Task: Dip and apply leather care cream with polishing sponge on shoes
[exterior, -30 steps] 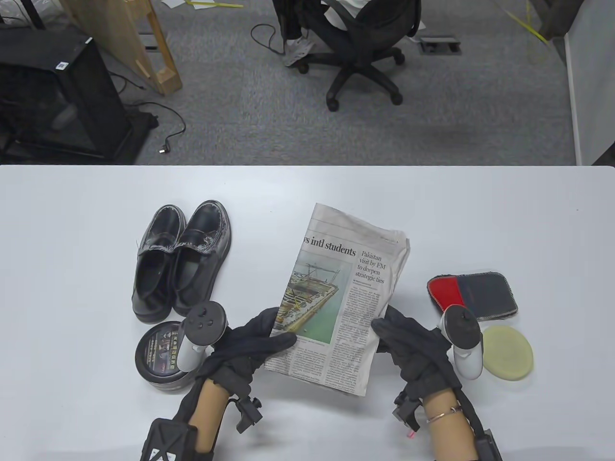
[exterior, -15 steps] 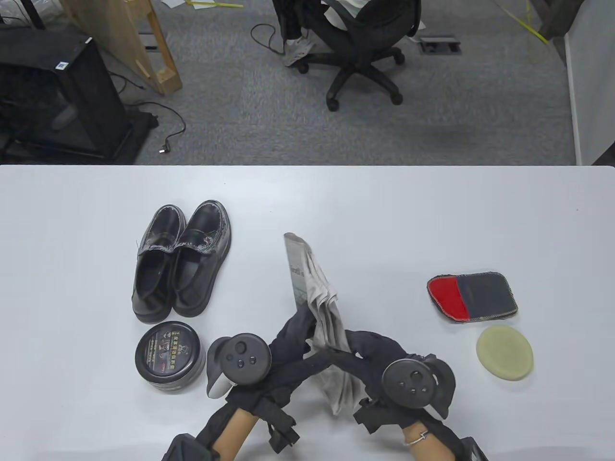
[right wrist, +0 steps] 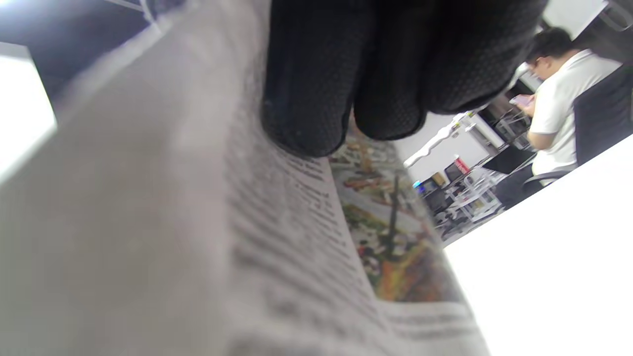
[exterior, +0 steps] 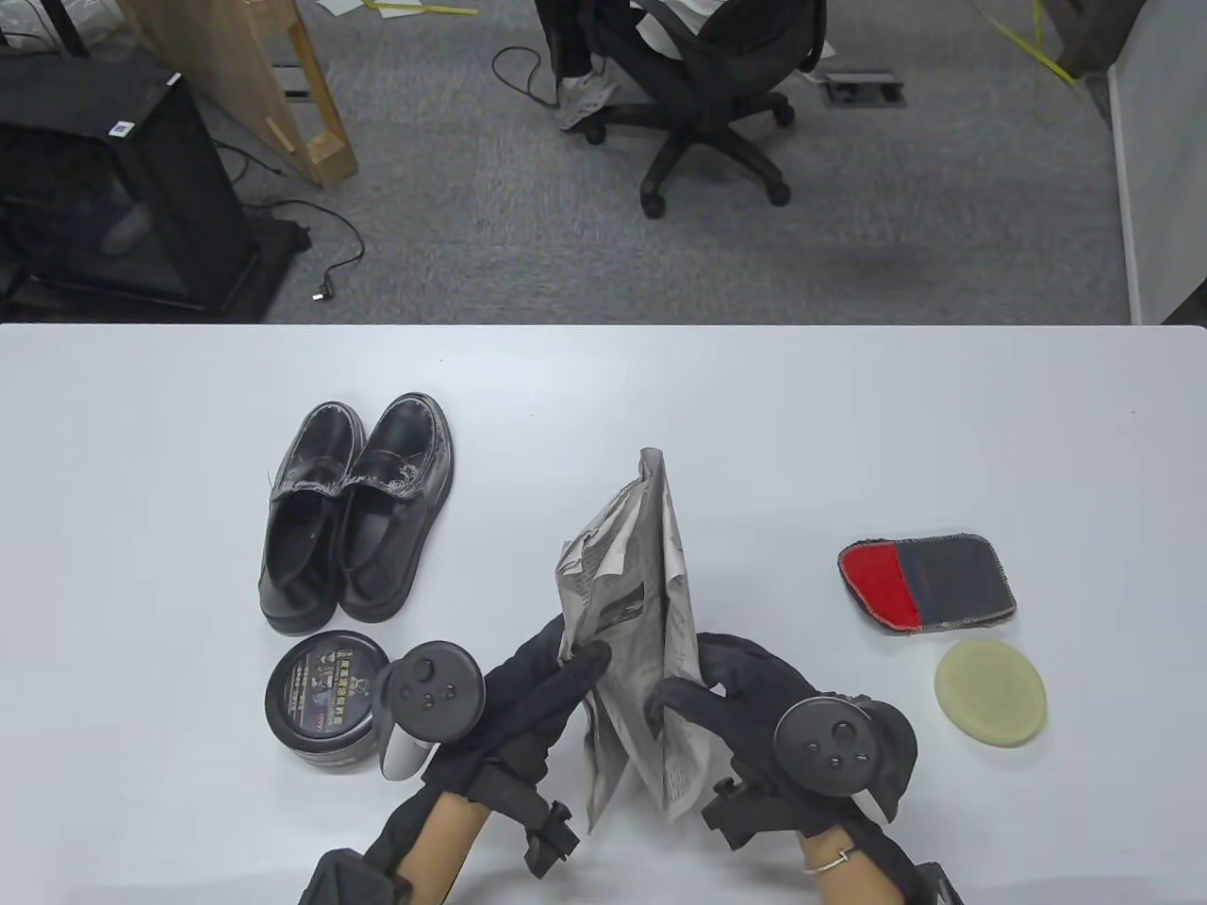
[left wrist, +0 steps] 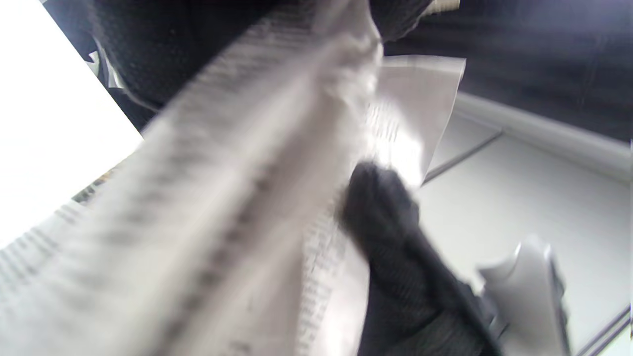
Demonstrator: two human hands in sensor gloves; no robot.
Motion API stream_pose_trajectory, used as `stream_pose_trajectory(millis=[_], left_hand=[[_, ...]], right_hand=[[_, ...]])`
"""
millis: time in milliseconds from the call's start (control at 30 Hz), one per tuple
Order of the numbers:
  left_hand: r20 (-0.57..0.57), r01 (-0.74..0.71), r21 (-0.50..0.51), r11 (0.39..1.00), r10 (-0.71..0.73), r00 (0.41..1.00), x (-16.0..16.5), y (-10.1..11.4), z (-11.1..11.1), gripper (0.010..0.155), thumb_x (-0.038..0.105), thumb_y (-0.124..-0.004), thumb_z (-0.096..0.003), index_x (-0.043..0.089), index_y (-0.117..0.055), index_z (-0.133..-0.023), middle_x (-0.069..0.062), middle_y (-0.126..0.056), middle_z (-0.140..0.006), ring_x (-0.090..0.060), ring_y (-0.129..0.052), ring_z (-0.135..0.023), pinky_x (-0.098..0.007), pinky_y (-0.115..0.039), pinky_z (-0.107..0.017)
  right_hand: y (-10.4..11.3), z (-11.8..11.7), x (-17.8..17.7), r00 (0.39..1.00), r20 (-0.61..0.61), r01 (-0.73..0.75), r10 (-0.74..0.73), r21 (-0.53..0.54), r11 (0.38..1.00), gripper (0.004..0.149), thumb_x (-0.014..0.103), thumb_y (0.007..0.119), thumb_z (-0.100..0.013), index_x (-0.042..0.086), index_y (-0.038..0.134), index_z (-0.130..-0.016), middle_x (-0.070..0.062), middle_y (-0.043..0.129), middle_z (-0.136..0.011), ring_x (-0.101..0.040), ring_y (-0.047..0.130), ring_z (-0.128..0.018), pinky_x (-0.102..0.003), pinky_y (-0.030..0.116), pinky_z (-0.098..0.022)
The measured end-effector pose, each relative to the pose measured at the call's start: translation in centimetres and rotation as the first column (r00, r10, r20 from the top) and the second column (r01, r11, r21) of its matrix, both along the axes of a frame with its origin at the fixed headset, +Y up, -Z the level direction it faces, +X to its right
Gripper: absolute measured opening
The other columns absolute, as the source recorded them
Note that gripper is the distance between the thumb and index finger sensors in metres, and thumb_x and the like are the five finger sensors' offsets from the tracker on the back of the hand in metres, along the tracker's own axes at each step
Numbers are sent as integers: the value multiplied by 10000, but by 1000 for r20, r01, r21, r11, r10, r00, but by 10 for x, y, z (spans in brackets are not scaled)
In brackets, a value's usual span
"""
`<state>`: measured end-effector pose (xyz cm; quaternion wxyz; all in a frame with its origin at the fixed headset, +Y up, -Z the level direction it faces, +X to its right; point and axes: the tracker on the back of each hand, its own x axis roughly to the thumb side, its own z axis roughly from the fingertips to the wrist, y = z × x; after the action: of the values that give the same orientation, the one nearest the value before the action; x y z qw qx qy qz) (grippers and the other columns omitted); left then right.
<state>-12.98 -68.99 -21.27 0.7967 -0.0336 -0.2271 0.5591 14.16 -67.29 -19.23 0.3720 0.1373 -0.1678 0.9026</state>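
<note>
A folded newspaper (exterior: 636,603) is held up off the white table (exterior: 603,396), partly spread between both hands. My left hand (exterior: 556,674) grips its left edge and my right hand (exterior: 693,688) grips its right side. A pair of scuffed black loafers (exterior: 354,509) stands at the left. The round black tin of leather cream (exterior: 325,698), lid on, sits just before them. The pale yellow round polishing sponge (exterior: 990,693) lies at the right. In the wrist views the blurred newspaper (left wrist: 198,222) (right wrist: 247,247) fills the frame, with gloved fingers (right wrist: 346,74) on it.
A red and dark grey polishing cloth (exterior: 929,580) lies behind the sponge. An office chair (exterior: 707,85) with a seated person stands on the carpet beyond the table's far edge. A black cabinet (exterior: 104,189) is at far left.
The newspaper lay flat between both hands, then was lifted edge-on and is now being spread apart. Both hands have drawn together near the table's front middle.
</note>
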Motion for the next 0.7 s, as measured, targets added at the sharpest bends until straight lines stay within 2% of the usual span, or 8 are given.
stream_pose_trajectory(millis=[100, 233, 300, 400, 467, 567, 700], left_hand=[[-29, -18, -24, 1000, 17, 999, -16, 0, -6, 533, 371, -602, -691, 123, -512, -1153, -258, -742, -1066, -448, -823, -877, -531, -792, -599], [-48, -64, -60, 996, 61, 997, -32, -2, -12, 509, 338, -633, -685, 115, -553, -1135, -239, -805, -1020, -409, -883, -826, -486, -835, -563], [-74, -73, -67, 995, 68, 995, -41, -1, -14, 488, 331, -658, -678, 111, -598, -1110, -219, -844, -985, -386, -914, -790, -465, -852, -537], [-171, 28, -53, 998, -37, 985, -54, 2, -15, 483, 329, -711, -658, 116, -624, -1082, -180, -871, -934, -336, -944, -726, -412, -867, -503], [-268, 130, -60, 990, -141, 953, -62, 3, -15, 476, 360, -754, -632, 136, -653, -1040, -124, -894, -869, -275, -964, -658, -357, -879, -467], [-421, 251, -59, 966, -252, 871, -72, 4, -14, 489, 412, -797, -587, 166, -683, -994, -80, -919, -810, -223, -983, -601, -313, -892, -429], [-504, 261, -62, 963, -256, 825, -77, 4, -14, 450, 397, -784, -603, 166, -706, -982, -68, -950, -800, -212, -1005, -601, -305, -905, -422]], right_hand=[[-1, -4, 14, 992, 120, 25, -26, 7, 1000, 396, 467, 763, -513, 292, 718, -865, 130, 927, -725, -188, 983, -705, -366, 861, -543], [-5, -12, 26, 979, 204, -23, 22, 4, 1000, 598, 389, 719, -570, 129, 527, -1073, 93, 889, -774, -168, 1012, -630, -324, 880, -488], [-8, -16, 34, 968, 246, -46, 45, -2, 999, 565, 389, 718, -571, 132, 568, -1051, 98, 894, -765, -159, 1018, -617, -320, 883, -484], [-12, -21, 46, 958, 284, -46, 52, -29, 999, 453, 387, 723, -568, 207, 658, -979, 93, 914, -749, -167, 1017, -620, -338, 879, -491], [-15, -24, 54, 952, 306, -16, 30, -46, 999, 428, 390, 721, -567, 218, 676, -956, 95, 917, -739, -165, 1019, -608, -337, 880, -487], [-17, -27, 64, 946, 323, 33, -6, -78, 996, 408, 385, 724, -567, 211, 699, -935, 85, 931, -712, -160, 1029, -568, -332, 886, -461], [-21, -31, 65, 951, 308, 74, -24, -153, 985, 401, 362, 736, -567, 169, 732, -918, 50, 951, -668, -165, 1039, -496, -333, 890, -410]])
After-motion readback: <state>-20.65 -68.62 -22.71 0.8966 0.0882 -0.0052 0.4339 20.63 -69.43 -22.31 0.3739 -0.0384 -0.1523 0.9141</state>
